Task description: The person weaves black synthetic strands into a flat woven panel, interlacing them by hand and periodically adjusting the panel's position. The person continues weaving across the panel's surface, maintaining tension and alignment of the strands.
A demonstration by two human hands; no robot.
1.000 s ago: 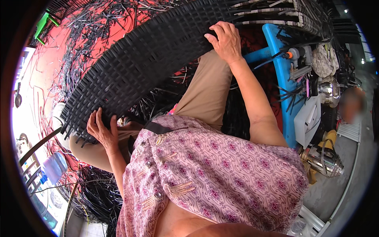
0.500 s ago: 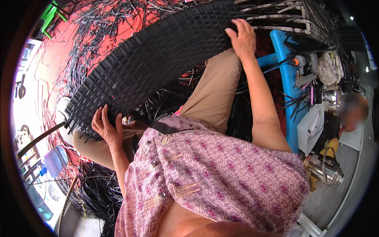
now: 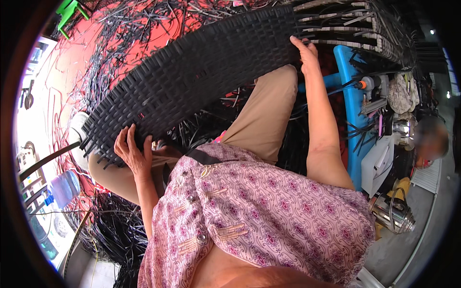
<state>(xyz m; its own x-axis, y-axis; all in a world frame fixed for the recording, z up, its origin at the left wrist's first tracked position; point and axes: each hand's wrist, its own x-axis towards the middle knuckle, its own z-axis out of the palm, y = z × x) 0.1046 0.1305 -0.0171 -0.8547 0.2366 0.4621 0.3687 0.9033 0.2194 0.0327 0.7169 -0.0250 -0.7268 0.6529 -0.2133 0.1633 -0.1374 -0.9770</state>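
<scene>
Long woven panel (image 3: pixel 197 72) slants away rightward; left hand (image 3: pixel 135 156) splayed at near edge, right hand (image 3: pixel 308 55) at far end, grip unclear.

Strong daylight flooded in from left, burning that side out to white. Middle was softly lit; pattern on blouse (image 3: pixel 288 201) read crisp. Black woven panel (image 3: pixel 192 72) showed dull sheen; strips (image 3: pixel 204 124) beneath sank into shadow. Right side was dimmer; small lamps (image 3: pixel 432 32) glowed, metal flask (image 3: pixel 390 214) glinted. Bystander's head (image 3: pixel 430 137) was blurred. Fisheye rim bent straight edges, then fell to black.
</scene>
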